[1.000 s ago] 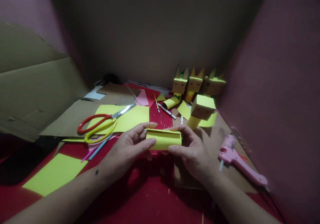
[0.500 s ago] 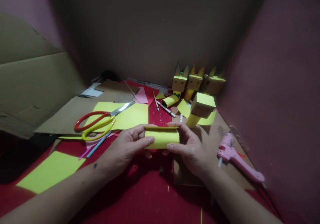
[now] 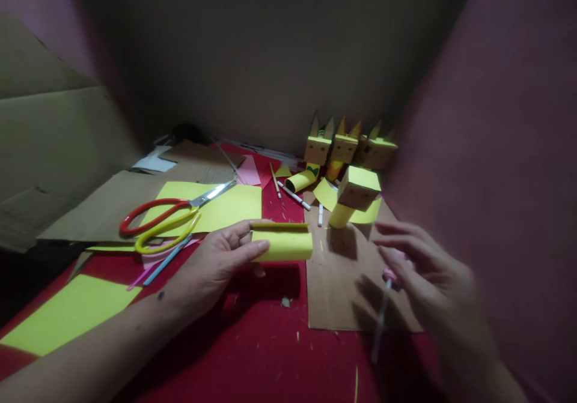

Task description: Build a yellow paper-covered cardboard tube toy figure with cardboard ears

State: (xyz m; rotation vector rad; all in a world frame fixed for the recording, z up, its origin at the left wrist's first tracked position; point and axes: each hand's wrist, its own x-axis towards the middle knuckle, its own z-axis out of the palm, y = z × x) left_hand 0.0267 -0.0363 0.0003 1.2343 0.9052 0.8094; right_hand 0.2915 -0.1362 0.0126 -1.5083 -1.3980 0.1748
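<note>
My left hand (image 3: 225, 253) grips one end of a rolled piece of yellow paper (image 3: 288, 245), thumb in front and fingers behind. A lengthwise flap stands up along the roll's top edge. My right hand (image 3: 428, 277) is off the roll, over the pink glue gun (image 3: 391, 275), fingers stretched and slightly apart from the thumb. Most of the glue gun is hidden behind this hand; a clear glue stick (image 3: 381, 325) juts from it toward me. Whether the fingers touch the gun I cannot tell.
Scissors (image 3: 166, 217) lie on yellow paper (image 3: 234, 208) at left. A cardboard sheet (image 3: 329, 295) lies under a box-headed figure (image 3: 358, 190) on a yellow tube. Several similar figures with ears (image 3: 318, 148) stand behind. Cardboard pieces (image 3: 99, 208) and a pink wall (image 3: 509, 151) flank the red table.
My right hand has let go of the yellow paper roll and moved right, over the glue gun. My left hand keeps the roll, and the whole view has shifted slightly.
</note>
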